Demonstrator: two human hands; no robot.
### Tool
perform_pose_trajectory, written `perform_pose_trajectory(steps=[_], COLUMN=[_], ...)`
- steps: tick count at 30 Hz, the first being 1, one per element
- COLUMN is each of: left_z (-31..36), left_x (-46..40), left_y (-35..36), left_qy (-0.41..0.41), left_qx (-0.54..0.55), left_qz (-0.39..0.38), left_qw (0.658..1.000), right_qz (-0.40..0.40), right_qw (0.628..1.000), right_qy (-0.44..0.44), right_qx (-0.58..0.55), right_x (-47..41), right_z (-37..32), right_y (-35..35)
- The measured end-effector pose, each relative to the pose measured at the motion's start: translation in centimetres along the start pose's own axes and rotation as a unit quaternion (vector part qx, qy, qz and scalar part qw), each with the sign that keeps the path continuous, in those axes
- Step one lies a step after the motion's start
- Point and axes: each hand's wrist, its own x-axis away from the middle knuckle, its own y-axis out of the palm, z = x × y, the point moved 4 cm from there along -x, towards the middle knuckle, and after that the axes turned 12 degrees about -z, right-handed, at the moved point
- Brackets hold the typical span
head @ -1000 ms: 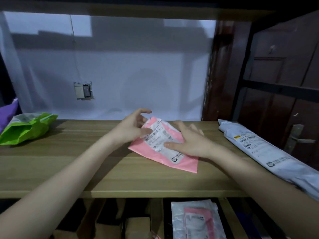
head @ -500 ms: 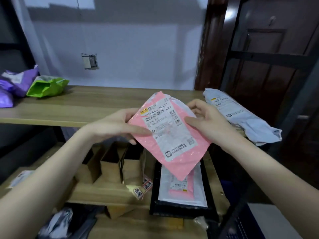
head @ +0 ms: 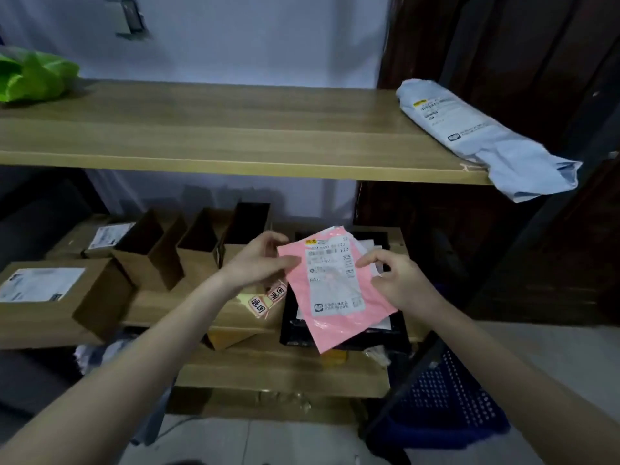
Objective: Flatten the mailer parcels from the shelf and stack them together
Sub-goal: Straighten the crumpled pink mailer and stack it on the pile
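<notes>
I hold a flat pink mailer [head: 335, 290] with a white shipping label in both hands, in front of the lower shelf. My left hand [head: 260, 263] pinches its left edge and my right hand [head: 396, 280] grips its right edge. Beneath it a black tray [head: 295, 333] on the lower shelf holds other mailers, mostly hidden by the pink one. A long grey mailer [head: 483, 135] lies on the right end of the upper wooden shelf [head: 218, 129]. A green mailer [head: 30, 75] rests at that shelf's far left.
Several open and closed cardboard boxes [head: 60, 297] stand on the lower shelf to the left of the tray. A blue perforated basket [head: 446, 404] sits on the floor at lower right. A black metal rack post [head: 503, 196] runs along the right side.
The pink mailer has come off the upper shelf and down in both hands to the lower shelf level, over the black tray. My view has tilted downward.
</notes>
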Motion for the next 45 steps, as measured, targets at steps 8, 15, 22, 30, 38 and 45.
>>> perform_pose_trajectory(steps=[8,15,22,30,38,45], left_z=[-5.1,-8.6,-9.6,-12.4,-12.8,-12.5], left_x=[-9.3,-14.0,-15.2,-16.2,-16.5,-16.8], left_y=[4.3,6.3,8.1,8.7,8.7,8.2], left_qy=[0.038,0.026,0.050,-0.009,-0.016,-0.026], left_qx=[-0.033,-0.214,-0.446,-0.464,-0.449,-0.429], left_qz=[-0.035,-0.077,0.005,-0.101,-0.126,-0.156], left_qw=[0.998,0.973,0.893,0.880,0.885,0.889], right_qz=[0.011,-0.053,-0.004,-0.122,-0.149,-0.168], right_qw=[0.992,0.980,0.954,0.958,0.960,0.968], right_qy=[0.122,0.192,0.102,0.099,0.089,0.091], right_qx=[-0.032,0.022,0.281,0.238,0.219,0.163], right_x=[-6.0,-9.4,-10.9,-11.9,-12.2,-12.5], right_z=[6.9,10.4,11.4,13.9,14.2,14.2], right_y=[3.1,5.2,6.1,9.2,9.1,8.2])
